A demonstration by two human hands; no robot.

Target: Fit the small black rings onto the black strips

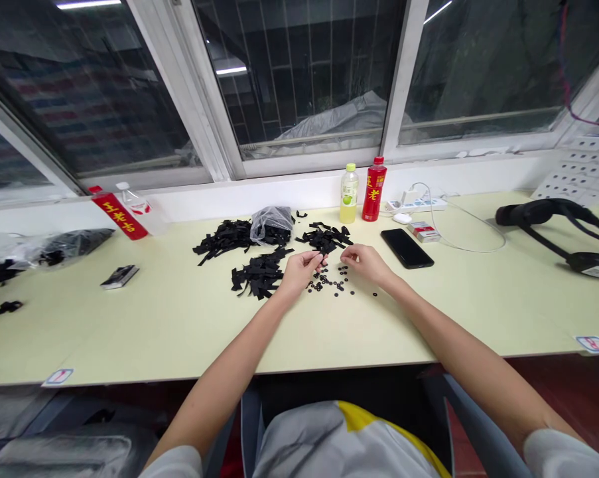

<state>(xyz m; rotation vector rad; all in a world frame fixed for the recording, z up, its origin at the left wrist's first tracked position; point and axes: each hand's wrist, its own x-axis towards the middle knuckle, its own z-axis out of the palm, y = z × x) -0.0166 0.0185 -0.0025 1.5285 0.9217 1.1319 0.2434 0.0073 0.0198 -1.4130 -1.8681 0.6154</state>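
Note:
My left hand (299,273) and my right hand (366,262) meet low over the pale yellow desk (130,332), fingertips close together. Small black rubber rings (326,284) lie scattered just below them. Something small and dark may sit between my left fingertips, but it is too small to tell. Loose black strips lie in several heaps: one (324,238) just beyond my hands, one (260,273) beside my left hand, and one (224,239) farther back. A clear plastic bag (272,222) rests on the back heap.
Along the window wall stand a green-capped juice bottle (349,194) and a red bottle (373,189). A black phone (406,247) and power strip (416,206) lie right. Two bottles lie fallen at left, near a bagged black bundle (70,247). A black strapped device (558,229) sits far right.

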